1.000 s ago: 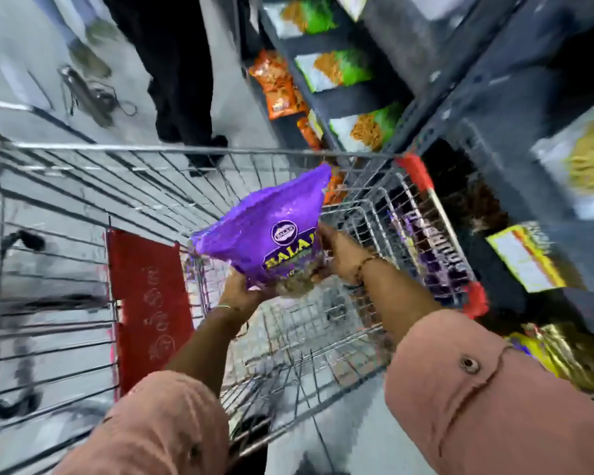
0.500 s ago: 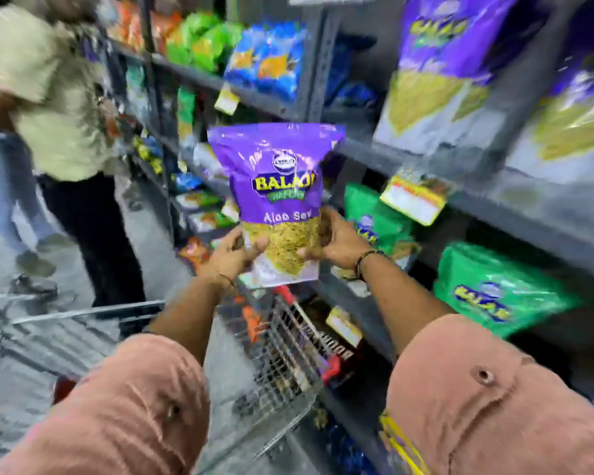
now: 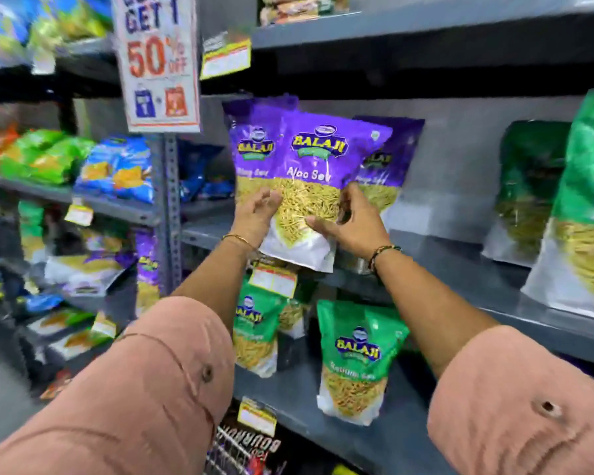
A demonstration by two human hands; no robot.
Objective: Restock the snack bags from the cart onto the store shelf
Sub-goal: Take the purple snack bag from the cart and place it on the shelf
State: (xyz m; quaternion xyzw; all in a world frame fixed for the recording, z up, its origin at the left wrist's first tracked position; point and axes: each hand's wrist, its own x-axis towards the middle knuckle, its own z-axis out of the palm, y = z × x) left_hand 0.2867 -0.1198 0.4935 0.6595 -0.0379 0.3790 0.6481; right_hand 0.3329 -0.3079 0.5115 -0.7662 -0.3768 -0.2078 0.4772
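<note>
A purple Aloo Sev snack bag [image 3: 314, 166] is held upright between both hands at the front edge of the grey middle shelf [image 3: 460, 269]. My left hand [image 3: 254, 217] grips its lower left side and my right hand [image 3: 352, 224] grips its lower right side. Its white bottom hangs just past the shelf's front lip. Two more purple bags stand on the shelf right behind it, one [image 3: 251, 149] to the left and one [image 3: 388, 159] to the right. Only a sliver of the cart [image 3: 240, 454] shows at the bottom edge.
Green snack bags stand at the right of the same shelf [image 3: 583, 207] and on the shelf below [image 3: 357, 358]. A "50% off" sign [image 3: 156, 60] hangs on the upright at left. Blue and green bags [image 3: 117, 169] fill the left bay. Yellow price tags [image 3: 271, 279] line shelf edges.
Both hands have lifted the purple bag up out of the cart and carried it right to the middle shelf. The view has swung from the cart to the shelf.
</note>
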